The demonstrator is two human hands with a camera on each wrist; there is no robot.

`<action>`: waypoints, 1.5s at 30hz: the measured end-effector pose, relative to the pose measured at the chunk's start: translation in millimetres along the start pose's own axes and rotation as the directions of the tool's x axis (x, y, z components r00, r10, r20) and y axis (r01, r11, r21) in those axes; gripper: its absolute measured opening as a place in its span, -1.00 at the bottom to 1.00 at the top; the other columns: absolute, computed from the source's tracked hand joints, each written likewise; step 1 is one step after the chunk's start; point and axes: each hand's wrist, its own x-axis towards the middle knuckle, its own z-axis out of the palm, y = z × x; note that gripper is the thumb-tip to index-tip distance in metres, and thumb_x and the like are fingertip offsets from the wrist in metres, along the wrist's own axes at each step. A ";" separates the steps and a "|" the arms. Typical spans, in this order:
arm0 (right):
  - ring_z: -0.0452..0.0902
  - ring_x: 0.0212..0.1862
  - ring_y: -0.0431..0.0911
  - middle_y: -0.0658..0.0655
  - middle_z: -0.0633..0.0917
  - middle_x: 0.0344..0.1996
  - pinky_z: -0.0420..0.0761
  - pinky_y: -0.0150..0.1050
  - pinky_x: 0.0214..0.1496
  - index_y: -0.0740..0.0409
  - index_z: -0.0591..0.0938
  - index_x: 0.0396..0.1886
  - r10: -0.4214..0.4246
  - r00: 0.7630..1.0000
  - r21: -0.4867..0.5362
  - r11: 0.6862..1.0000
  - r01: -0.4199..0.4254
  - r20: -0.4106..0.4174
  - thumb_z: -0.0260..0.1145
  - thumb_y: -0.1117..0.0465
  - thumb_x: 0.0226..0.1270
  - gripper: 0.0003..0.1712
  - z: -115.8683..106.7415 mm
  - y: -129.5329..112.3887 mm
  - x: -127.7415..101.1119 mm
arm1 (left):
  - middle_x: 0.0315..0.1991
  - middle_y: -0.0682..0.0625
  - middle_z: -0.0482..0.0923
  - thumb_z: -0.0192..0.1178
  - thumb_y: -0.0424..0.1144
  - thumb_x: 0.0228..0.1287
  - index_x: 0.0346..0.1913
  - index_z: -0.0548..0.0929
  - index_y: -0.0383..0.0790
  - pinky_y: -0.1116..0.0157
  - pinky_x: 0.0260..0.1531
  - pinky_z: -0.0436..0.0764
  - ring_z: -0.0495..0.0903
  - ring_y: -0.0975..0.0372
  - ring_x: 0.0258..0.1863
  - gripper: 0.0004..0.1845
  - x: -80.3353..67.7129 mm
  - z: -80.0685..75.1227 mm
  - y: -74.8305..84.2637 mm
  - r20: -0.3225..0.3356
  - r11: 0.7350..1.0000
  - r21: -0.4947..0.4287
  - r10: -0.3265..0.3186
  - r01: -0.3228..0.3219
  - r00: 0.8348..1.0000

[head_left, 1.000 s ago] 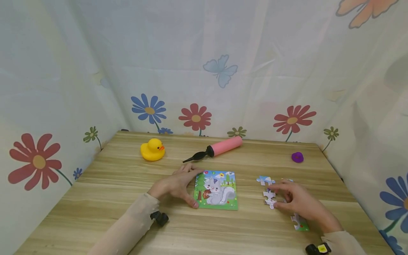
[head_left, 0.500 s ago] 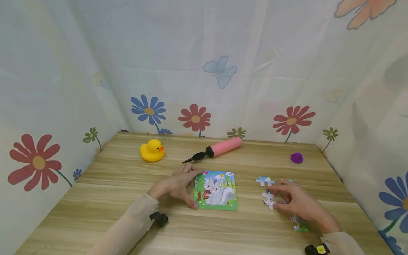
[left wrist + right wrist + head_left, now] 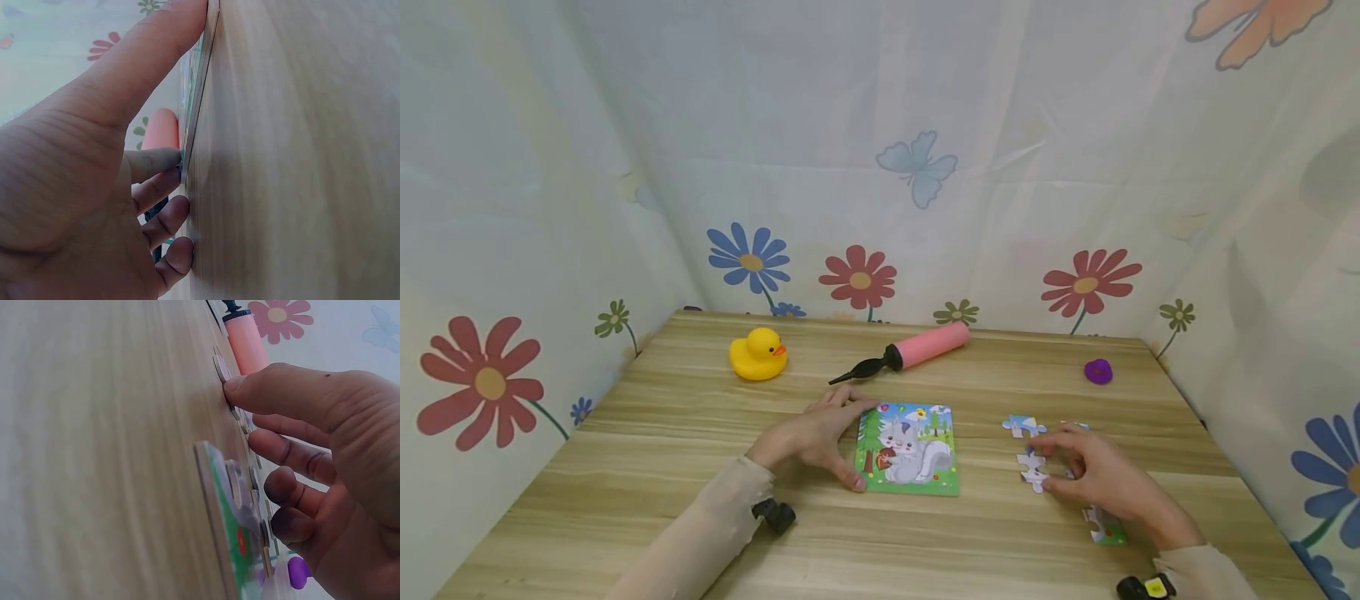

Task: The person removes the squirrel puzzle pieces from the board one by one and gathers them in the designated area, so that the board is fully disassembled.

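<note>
A squirrel jigsaw puzzle lies flat on the table, its picture whole. My left hand spans its left side, thumb at the near corner and index finger at the far corner. In the left wrist view the thumb lies along the board's edge. To the right, my right hand pinches a grey-white puzzle piece between thumb and index finger, low over the table. Another piece, blue and white, lies just behind it. A green-cornered piece lies under the right wrist; more pieces are partly hidden by the hand.
At the back left sits a yellow rubber duck. A pink hand pump with a black nozzle lies behind the puzzle. A small purple object rests at the back right. Flowered curtains enclose the wooden table.
</note>
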 end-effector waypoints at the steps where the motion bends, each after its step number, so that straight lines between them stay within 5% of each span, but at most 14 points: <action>1: 0.37 -0.45 -0.31 0.08 0.59 -0.03 0.45 -0.34 -0.44 0.10 0.74 0.37 0.000 1.000 -0.001 1.000 0.000 0.000 0.70 0.11 0.36 -0.38 0.0 -0.2 0.1 | 0.53 -0.05 0.23 0.82 0.24 -0.10 0.76 0.30 0.00 -0.18 0.58 0.34 0.18 -0.07 0.55 0.36 -0.2 -0.1 0.1 0.001 1.000 0.002 -0.001 0.001 1.000; 25: 0.56 -0.33 -0.24 0.12 0.78 0.12 0.59 -0.31 -0.42 0.17 0.58 0.56 0.025 0.990 0.056 0.998 -0.018 -0.138 0.69 0.18 0.36 -0.17 0.4 -17.0 12.3 | 0.58 -0.09 0.20 0.82 0.23 -0.09 0.76 0.30 -0.02 -0.21 0.56 0.34 0.17 -0.08 0.54 0.36 0.7 -1.4 0.7 -0.006 1.000 -0.005 0.002 -0.002 1.000; 36: 0.61 -0.26 -0.24 0.22 0.79 0.11 0.64 -0.26 -0.29 0.11 0.64 0.52 -0.103 0.988 0.044 0.993 0.109 -0.114 0.67 0.27 0.37 -0.26 10.6 -42.1 47.5 | 0.55 -0.04 0.22 0.82 0.26 -0.11 0.77 0.29 0.05 -0.19 0.58 0.33 0.18 -0.05 0.55 0.37 0.9 -0.3 0.5 0.008 1.000 -0.001 -0.024 0.024 1.000; 45: 0.62 -0.22 -0.18 0.22 0.76 0.16 0.69 -0.26 -0.24 0.10 0.63 0.53 -0.120 0.990 0.089 0.988 0.127 -0.076 0.65 0.29 0.39 -0.26 24.0 -74.3 76.1 | 0.53 -0.05 0.23 0.82 0.24 -0.11 0.76 0.30 0.01 -0.21 0.56 0.36 0.18 -0.06 0.54 0.36 -0.5 0.1 0.8 0.005 1.000 -0.003 -0.021 0.021 1.000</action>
